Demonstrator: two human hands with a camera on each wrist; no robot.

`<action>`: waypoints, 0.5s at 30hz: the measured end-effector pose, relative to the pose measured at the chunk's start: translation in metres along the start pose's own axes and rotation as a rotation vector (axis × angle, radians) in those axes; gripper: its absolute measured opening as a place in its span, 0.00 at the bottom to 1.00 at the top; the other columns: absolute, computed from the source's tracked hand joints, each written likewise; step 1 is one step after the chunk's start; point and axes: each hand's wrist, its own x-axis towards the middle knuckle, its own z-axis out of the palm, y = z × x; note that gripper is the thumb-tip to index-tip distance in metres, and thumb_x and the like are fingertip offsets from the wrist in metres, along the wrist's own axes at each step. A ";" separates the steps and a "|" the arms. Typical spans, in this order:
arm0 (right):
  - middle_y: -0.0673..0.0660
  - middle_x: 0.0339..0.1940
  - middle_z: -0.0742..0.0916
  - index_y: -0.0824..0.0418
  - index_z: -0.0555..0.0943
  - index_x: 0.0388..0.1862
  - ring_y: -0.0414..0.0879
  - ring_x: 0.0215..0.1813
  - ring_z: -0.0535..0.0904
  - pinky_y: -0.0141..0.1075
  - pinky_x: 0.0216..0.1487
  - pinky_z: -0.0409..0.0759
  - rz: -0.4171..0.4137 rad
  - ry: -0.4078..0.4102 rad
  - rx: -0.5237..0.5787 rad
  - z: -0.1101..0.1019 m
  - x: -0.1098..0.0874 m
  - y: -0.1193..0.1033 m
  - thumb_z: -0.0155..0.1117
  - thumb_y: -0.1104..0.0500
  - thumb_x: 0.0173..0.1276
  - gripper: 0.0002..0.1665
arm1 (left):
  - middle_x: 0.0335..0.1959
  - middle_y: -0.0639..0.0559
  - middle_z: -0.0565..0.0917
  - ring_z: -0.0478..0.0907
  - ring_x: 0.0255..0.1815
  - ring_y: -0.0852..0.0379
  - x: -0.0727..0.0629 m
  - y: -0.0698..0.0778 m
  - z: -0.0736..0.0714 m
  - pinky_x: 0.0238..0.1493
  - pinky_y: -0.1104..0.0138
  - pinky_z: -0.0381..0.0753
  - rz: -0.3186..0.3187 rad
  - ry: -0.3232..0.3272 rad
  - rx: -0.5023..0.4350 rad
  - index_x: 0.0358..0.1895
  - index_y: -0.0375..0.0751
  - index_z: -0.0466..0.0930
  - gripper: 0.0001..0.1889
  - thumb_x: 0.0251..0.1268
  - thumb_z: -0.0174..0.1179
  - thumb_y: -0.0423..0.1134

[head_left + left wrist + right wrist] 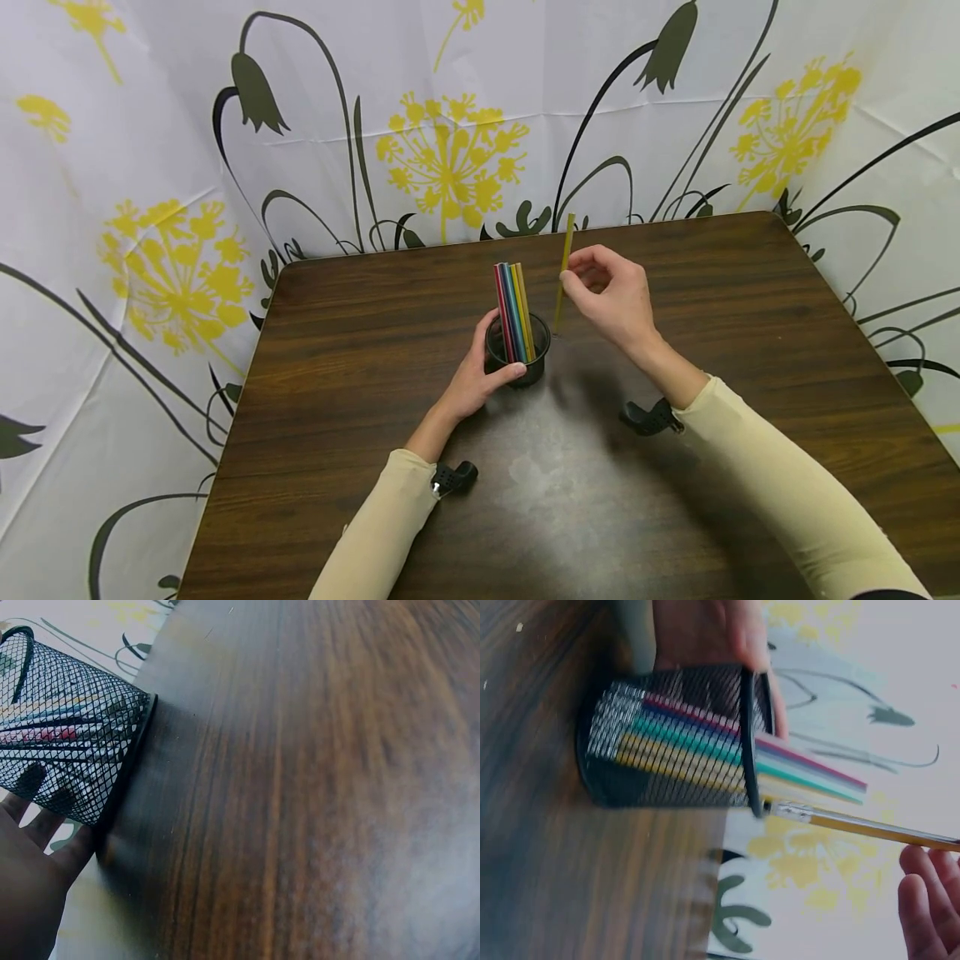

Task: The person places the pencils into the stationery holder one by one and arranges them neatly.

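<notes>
My left hand (474,382) grips a black mesh pencil cup (531,375) that stands upright on the table, thumb across the front and fingers round the far side. Several pencils (512,308) in red, blue, green and yellow lean together inside the cup, as the right wrist view shows through the mesh. To the cup's right, my right hand (617,298) pinches a yellow pencil (567,242) between thumb and fingers. This pencil is nearly vertical, and its metal-banded lower end (791,811) is right at the cup's rim (751,742).
The brown wood-grain table (352,333) carries the cup a little beyond its middle. Behind and to the sides hangs a white cloth (577,50) with yellow and grey flower prints. Black devices (454,478) are strapped at both wrists over cream sleeves.
</notes>
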 end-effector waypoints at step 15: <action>0.49 0.32 0.86 0.58 0.82 0.37 0.39 0.29 0.82 0.37 0.30 0.78 0.028 -0.211 -0.034 0.025 -0.019 0.010 0.68 0.61 0.63 0.05 | 0.72 0.37 0.61 0.64 0.68 0.40 -0.006 0.034 -0.002 0.66 0.44 0.60 -0.019 -0.037 -0.020 0.78 0.48 0.42 0.45 0.65 0.61 0.32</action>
